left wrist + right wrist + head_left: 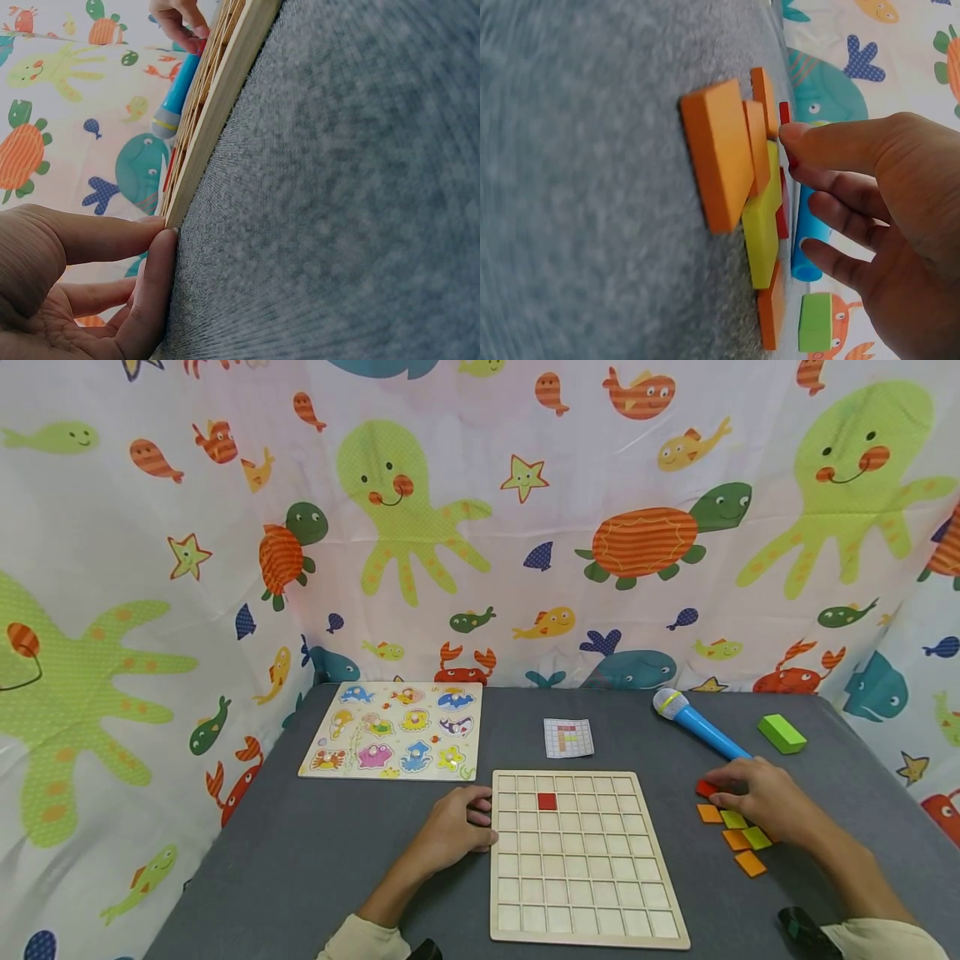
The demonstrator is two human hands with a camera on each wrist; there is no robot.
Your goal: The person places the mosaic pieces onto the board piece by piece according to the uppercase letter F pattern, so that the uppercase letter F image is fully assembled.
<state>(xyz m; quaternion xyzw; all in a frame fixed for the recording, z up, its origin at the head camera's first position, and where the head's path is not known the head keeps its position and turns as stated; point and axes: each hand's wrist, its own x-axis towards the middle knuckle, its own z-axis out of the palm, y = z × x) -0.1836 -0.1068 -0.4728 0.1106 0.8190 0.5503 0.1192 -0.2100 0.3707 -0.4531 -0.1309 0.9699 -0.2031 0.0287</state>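
Note:
A wooden grid board [577,853] lies on the table with one red tile [547,802] in its second row from the far edge. My left hand [454,825] holds the board's left edge, and thumb and finger meet at its rim [196,161] in the left wrist view. To the right of the board, my right hand [772,797] pinches a red tile [705,788] between thumb and forefinger. Beneath and beside that hand lie orange tiles [750,863] and yellow-green tiles [733,819]. In the right wrist view, another red tile [782,206] lies behind the yellow-green ones.
A small card with a coloured grid pattern [568,738] lies beyond the board. At the back left is a sea-animal puzzle [390,731]. A blue toy microphone [705,727] and a green block [782,733] lie at the back right. A printed curtain [480,527] hangs behind the table.

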